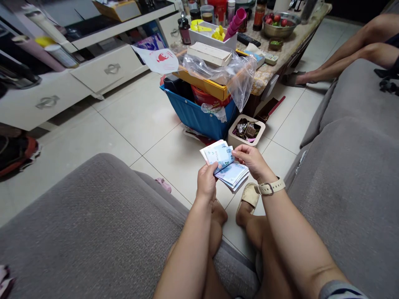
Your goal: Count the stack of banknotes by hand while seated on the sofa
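A stack of light blue banknotes (232,172) is folded open over my lap, some notes fanned up on the far side and the rest hanging toward the near right. My left hand (207,181) is closed around the left edge of the stack, thumb on top. At the upper right corner of one note, my right hand (248,159) pinches the paper between thumb and fingers. A pale watch (270,187) is strapped round my right wrist. Below the notes, a cream slipper (248,197) shows on my foot.
Ahead stands a blue bin (199,114) topped by a yellow box lid (199,83) and clear plastic. Beside it is a small cream bin (247,129) with wrappers. A cluttered table (296,37) lies behind. Grey sofas (93,224) flank me; another person's legs (346,56) show at right.
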`<state>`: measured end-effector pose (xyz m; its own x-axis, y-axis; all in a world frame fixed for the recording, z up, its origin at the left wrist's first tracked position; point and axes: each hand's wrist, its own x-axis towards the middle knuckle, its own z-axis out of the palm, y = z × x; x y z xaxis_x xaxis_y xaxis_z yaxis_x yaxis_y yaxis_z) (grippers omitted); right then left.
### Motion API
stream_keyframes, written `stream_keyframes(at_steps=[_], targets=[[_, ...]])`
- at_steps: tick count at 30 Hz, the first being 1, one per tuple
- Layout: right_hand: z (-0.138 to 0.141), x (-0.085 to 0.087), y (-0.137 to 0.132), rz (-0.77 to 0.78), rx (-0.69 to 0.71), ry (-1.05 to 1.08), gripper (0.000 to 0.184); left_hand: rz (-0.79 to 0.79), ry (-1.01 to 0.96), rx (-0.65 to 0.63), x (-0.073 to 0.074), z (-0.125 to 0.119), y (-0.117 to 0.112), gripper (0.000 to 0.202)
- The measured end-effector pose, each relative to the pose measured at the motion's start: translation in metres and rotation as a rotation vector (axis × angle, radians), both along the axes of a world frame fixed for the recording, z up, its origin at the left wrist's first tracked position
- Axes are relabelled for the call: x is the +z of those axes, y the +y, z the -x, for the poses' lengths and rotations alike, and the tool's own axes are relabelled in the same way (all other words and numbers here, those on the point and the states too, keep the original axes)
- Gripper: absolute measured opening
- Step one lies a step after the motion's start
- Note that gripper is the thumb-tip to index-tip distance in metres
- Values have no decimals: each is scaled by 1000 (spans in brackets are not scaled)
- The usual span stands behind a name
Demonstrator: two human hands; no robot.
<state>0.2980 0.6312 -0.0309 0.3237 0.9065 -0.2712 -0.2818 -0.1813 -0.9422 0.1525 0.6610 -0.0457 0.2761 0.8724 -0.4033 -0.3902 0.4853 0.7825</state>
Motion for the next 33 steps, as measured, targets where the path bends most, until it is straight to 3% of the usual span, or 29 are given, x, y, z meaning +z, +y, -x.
stream_keyframes(at_steps=[7,14,33], targets=[[3,-1,-1,-7,37,13,30,-33,50,-28,-5,1,-1,24],[4,-7,-4,12,84,-16,33,-88,77,-66,-18,4,-3,27],[4,-8,-5,48,86,-44,39,-21,33,-14,-14,3,-7,40]])
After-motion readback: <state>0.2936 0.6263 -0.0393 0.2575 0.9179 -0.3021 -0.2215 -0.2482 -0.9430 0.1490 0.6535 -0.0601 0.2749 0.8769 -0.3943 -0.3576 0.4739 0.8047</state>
